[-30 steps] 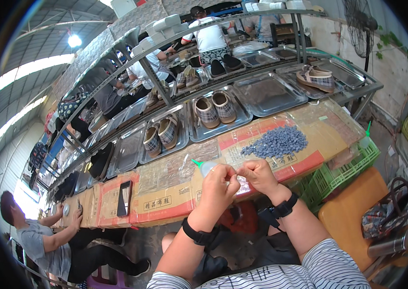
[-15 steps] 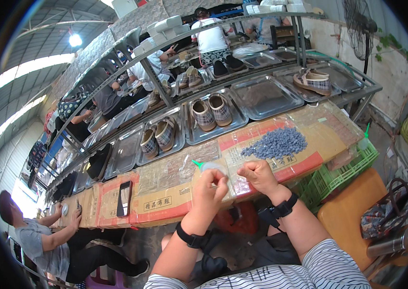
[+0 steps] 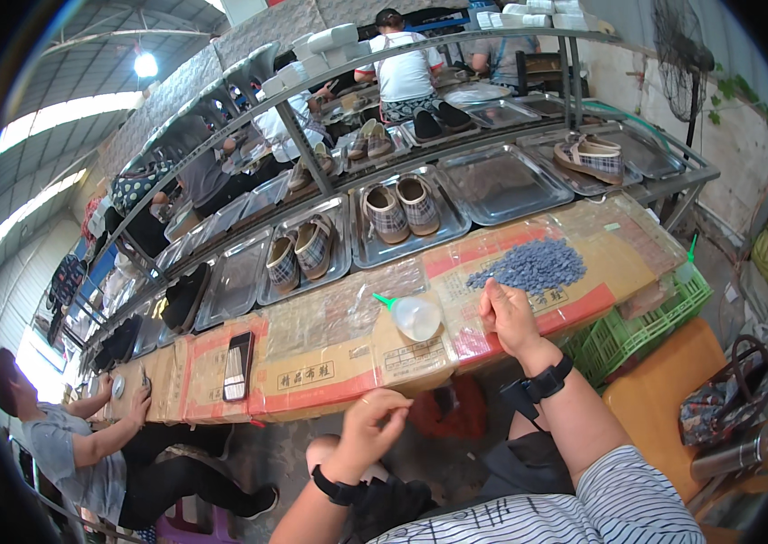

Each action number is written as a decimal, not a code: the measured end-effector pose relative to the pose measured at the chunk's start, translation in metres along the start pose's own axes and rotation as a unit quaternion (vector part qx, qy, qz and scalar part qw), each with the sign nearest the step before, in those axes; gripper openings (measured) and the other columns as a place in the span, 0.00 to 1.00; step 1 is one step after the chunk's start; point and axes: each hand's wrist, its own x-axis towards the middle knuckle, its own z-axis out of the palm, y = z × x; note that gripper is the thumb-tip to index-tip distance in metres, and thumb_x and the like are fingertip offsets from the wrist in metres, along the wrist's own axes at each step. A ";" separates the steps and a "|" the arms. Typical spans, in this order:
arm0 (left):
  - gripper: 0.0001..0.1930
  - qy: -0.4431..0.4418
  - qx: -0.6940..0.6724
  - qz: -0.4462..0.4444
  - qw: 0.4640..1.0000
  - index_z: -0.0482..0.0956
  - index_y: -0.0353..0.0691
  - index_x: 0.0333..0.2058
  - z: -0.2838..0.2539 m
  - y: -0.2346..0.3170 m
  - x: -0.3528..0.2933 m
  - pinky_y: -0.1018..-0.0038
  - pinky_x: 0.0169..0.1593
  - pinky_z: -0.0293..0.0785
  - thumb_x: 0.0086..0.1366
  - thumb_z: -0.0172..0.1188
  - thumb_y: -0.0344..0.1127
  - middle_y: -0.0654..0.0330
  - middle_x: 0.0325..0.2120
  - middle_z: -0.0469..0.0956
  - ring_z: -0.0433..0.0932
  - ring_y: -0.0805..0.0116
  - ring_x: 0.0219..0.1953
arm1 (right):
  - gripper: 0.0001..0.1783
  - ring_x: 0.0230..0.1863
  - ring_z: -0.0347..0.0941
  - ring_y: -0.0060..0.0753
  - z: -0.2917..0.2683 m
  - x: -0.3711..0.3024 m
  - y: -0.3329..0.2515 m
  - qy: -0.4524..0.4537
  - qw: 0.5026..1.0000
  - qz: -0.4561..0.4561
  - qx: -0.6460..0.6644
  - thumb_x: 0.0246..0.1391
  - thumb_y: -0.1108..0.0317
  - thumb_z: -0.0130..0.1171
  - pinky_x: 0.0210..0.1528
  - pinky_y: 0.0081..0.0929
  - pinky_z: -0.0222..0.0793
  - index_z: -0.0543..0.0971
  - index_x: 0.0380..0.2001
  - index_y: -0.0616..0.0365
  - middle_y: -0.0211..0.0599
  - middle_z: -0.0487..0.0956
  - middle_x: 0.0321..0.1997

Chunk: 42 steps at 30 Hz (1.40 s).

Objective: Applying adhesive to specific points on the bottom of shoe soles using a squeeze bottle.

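My left hand (image 3: 375,424) is in front of the table's near edge, fingers curled and pinched together; anything in them is too small to make out. Over the front of the table is my right hand (image 3: 511,317), closed with thumb against fingers, just short of a heap of small blue-grey pieces (image 3: 538,263). Whether it pinches one of them cannot be seen. Between the hands, farther back, a translucent squeeze bottle (image 3: 417,319) with a green nozzle lies on the cardboard-covered table (image 3: 311,352).
A phone (image 3: 238,366) lies to the left. Behind, metal trays (image 3: 503,184) on a rack hold plaid shoes (image 3: 400,208). A green crate (image 3: 642,331) and an orange stool (image 3: 647,399) stand at the right. A person (image 3: 85,453) works at the table's left end.
My hands have moved apart: the left drew back toward me, off the table, while the right shifted slightly right and up toward the heap. The bottle now shows fully.
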 end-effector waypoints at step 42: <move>0.16 -0.132 0.173 -0.281 0.935 0.85 0.46 0.33 0.132 -0.117 -0.037 0.56 0.43 0.75 0.61 0.56 0.50 0.48 0.30 0.81 0.79 0.46 0.36 | 0.15 0.16 0.55 0.12 -0.077 0.009 -0.030 0.020 0.995 0.026 0.094 0.66 0.64 0.50 0.18 0.13 0.51 0.78 0.39 0.67 0.23 0.68 0.18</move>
